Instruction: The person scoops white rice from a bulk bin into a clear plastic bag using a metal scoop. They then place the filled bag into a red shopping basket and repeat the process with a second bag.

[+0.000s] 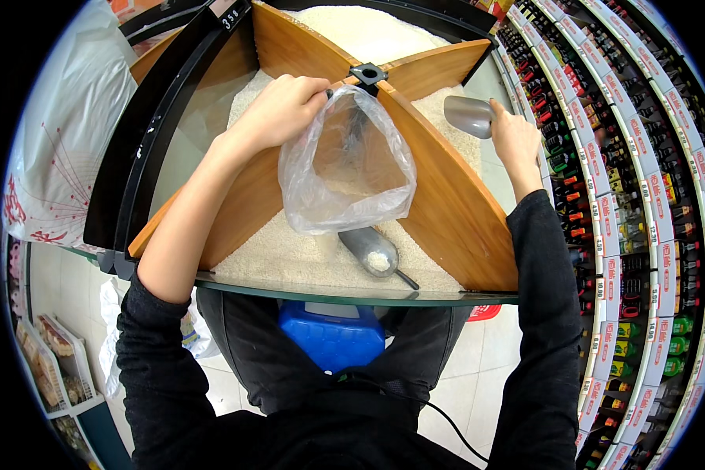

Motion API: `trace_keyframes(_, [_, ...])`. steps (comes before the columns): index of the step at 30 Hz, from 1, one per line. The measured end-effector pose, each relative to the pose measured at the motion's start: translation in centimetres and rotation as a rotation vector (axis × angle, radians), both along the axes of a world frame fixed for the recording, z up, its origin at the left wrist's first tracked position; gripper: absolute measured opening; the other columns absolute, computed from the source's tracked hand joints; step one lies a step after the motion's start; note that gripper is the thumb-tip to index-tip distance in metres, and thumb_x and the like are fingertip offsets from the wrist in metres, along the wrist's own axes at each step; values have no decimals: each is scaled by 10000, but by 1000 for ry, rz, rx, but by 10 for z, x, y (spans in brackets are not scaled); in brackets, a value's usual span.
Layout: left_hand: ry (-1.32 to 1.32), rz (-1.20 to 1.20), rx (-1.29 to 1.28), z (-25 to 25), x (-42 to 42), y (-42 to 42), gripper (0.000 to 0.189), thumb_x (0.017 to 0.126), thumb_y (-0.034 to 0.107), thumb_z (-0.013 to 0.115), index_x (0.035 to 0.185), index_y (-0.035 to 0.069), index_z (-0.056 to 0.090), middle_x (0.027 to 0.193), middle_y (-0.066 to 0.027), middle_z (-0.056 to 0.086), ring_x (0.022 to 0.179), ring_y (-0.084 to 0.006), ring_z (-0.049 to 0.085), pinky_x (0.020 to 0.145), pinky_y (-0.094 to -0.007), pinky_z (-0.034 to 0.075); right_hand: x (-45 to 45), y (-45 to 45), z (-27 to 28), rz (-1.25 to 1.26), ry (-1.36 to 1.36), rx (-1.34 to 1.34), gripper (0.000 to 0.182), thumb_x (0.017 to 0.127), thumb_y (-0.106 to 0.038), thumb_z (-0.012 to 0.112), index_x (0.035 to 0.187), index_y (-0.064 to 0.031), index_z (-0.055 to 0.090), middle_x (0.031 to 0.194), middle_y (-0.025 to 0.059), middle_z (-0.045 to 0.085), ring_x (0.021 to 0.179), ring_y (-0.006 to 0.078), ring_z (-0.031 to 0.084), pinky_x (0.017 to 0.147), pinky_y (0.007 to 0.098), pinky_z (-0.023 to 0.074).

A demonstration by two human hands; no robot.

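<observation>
My left hand (288,108) grips the upper rim of a clear plastic bag (308,202), whose mouth hangs wide towards me. The bag is over the front compartment of a rice bin, near the central post; how much it holds is hard to tell. In my right hand (514,138) is the handle of a metal scoop (471,116), over the right-hand compartment's white rice (443,108). The scoop's load cannot be made out. A second scoop (373,252), with a little rice in it, lies on the front compartment's rice (270,252), partly below the bag.
Wooden dividers (446,176) meet at a black post (369,73). A curved glass edge (352,296) borders the bin before me. A blue plastic stool (332,335) stands between my legs. Bottle shelves (599,235) rise close at right; a large white bag (64,129) is at left.
</observation>
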State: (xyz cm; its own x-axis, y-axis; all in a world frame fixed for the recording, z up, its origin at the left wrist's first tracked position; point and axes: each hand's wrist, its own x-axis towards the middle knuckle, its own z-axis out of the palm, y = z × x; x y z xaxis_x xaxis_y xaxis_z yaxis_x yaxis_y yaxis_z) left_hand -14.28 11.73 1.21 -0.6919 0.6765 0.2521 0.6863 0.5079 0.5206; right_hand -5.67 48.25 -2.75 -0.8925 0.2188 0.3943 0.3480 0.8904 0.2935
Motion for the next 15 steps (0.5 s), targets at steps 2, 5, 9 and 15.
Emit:
trace_keyframes(2, [-35,8,-29,2,0,0,247,882,131,446,854,-37,625,699,-220,630,718,-385,632,713,-452,492,-2,1,-8,30,32,73,407,825,-83,583,1214,-203,606,690,116,675,675,293,693,567,407,530])
trace_keyframes(5, [48,1,1,-2,0,-1,245,880,127,448,866,-45,621,744,-234,635,754,-394,630,726,-453,490,-5,1,-12,17,18,101,388,831,-58,559,1198,-179,589,686,102,677,679,288,699,546,408,524])
trace_keyframes(9, [49,-1,-9,-2,-1,0,247,884,130,452,897,-42,630,739,-219,628,728,-361,625,710,-427,482,-5,11,-18,-29,-46,112,396,849,-65,540,1218,-205,574,697,104,681,687,281,701,543,405,521])
trace_keyframes(15, [80,-8,28,-6,-3,0,245,890,136,455,906,-34,631,706,-199,615,679,-327,620,677,-401,474,-10,9,-28,21,-173,106,428,854,-59,528,1230,-254,587,720,99,684,701,274,700,568,381,529])
